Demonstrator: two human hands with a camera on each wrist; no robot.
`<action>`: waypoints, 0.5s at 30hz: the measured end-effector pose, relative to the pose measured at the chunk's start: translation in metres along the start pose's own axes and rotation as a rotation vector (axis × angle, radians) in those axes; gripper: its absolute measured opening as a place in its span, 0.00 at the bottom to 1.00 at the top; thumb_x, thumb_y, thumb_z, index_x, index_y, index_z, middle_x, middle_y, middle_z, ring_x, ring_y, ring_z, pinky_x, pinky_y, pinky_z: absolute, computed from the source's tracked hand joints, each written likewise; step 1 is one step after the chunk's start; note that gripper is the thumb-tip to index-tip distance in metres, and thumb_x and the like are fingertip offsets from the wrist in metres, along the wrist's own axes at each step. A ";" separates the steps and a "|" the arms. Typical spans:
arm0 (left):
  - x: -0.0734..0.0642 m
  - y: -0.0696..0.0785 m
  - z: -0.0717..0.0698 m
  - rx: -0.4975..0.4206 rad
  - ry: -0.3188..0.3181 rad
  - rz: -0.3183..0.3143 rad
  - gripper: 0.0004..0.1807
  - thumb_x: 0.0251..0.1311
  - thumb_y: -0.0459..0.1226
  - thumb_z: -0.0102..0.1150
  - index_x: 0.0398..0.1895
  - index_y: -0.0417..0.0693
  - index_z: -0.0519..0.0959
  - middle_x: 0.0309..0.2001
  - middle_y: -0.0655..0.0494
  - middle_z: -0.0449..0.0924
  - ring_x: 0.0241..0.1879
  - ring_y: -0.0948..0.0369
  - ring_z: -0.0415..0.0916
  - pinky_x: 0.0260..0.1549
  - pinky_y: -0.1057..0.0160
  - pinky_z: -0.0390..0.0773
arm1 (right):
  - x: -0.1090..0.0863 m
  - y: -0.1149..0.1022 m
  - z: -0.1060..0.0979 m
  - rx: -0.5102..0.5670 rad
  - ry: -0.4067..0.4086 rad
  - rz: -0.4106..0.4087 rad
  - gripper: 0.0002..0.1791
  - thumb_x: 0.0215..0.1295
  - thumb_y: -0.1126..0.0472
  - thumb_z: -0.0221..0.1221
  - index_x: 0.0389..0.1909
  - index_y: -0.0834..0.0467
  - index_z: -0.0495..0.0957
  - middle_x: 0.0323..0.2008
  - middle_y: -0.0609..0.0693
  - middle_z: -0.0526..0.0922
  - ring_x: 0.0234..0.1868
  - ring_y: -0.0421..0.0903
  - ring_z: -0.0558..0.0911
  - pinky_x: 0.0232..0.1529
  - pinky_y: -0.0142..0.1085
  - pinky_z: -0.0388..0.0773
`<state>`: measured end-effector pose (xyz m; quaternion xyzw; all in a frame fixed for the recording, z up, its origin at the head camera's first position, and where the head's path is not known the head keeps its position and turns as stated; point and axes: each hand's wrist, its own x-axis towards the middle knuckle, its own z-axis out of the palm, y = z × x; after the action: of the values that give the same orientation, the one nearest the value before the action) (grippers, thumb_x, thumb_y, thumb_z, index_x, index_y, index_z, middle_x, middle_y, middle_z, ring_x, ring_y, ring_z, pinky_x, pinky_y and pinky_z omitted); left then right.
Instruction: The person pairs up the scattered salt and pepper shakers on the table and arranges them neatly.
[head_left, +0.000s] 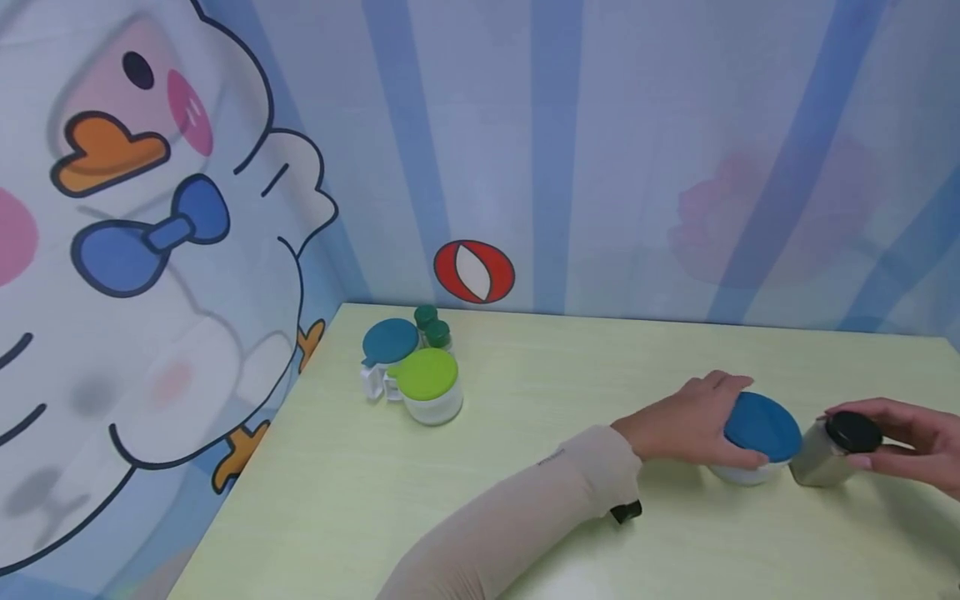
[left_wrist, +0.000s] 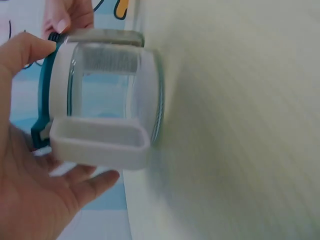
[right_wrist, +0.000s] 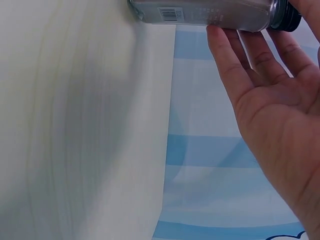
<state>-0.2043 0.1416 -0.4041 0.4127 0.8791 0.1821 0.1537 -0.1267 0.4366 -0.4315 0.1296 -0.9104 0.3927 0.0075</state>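
Observation:
At the right of the head view, my left hand (head_left: 693, 421) grips a clear seasoning jar with a blue lid (head_left: 762, 427) from its left side. The left wrist view shows its white handle (left_wrist: 100, 143) and glass wall (left_wrist: 102, 95), with the thumb at the lid. Beside it, my right hand (head_left: 918, 442) holds a squarish bottle (head_left: 817, 458) with a black cap (head_left: 853, 432) between thumb and fingers. A barcode label (right_wrist: 171, 14) shows on this bottle in the right wrist view. Jar and bottle stand side by side, close over the table.
At the table's back left are a green-lidded jar (head_left: 427, 375), a blue-lidded jar (head_left: 391, 342) and two small green-capped bottles (head_left: 437, 333), grouped closely. The pale table (head_left: 525, 383) meets a printed cloth backdrop (head_left: 480, 150) along its back edge.

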 end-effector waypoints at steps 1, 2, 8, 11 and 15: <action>0.000 -0.003 -0.002 -0.035 -0.017 0.036 0.49 0.62 0.62 0.60 0.81 0.64 0.50 0.75 0.72 0.53 0.69 0.73 0.57 0.59 0.75 0.68 | 0.000 0.000 0.000 -0.001 0.000 -0.003 0.29 0.62 0.72 0.67 0.63 0.67 0.70 0.52 0.25 0.76 0.51 0.17 0.75 0.44 0.28 0.83; 0.001 -0.006 -0.004 -0.069 -0.033 0.070 0.47 0.64 0.59 0.60 0.81 0.65 0.50 0.76 0.72 0.52 0.69 0.74 0.57 0.59 0.76 0.67 | 0.001 0.001 -0.001 -0.002 -0.001 0.002 0.28 0.62 0.72 0.66 0.63 0.67 0.70 0.51 0.25 0.76 0.51 0.17 0.75 0.44 0.28 0.83; 0.001 -0.015 -0.011 -0.173 -0.074 0.149 0.40 0.68 0.52 0.59 0.80 0.64 0.55 0.76 0.72 0.56 0.68 0.77 0.59 0.59 0.79 0.65 | 0.001 0.003 -0.001 -0.018 -0.017 0.028 0.29 0.64 0.70 0.66 0.65 0.66 0.69 0.52 0.23 0.75 0.52 0.15 0.72 0.45 0.27 0.82; 0.000 -0.017 -0.013 -0.182 -0.064 0.146 0.41 0.67 0.53 0.60 0.80 0.63 0.56 0.75 0.71 0.57 0.67 0.76 0.60 0.59 0.79 0.65 | 0.001 0.004 -0.002 -0.029 -0.034 0.030 0.32 0.64 0.68 0.67 0.67 0.65 0.68 0.53 0.21 0.74 0.53 0.14 0.71 0.45 0.27 0.82; -0.002 -0.018 -0.013 -0.210 -0.043 0.125 0.43 0.64 0.54 0.63 0.80 0.66 0.57 0.72 0.72 0.60 0.65 0.77 0.62 0.58 0.78 0.66 | 0.001 0.006 -0.005 -0.036 -0.048 0.019 0.33 0.63 0.68 0.67 0.68 0.65 0.68 0.54 0.20 0.74 0.54 0.14 0.70 0.44 0.26 0.81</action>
<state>-0.2208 0.1268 -0.4007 0.4522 0.8243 0.2734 0.2032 -0.1295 0.4440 -0.4325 0.1300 -0.9184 0.3733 -0.0156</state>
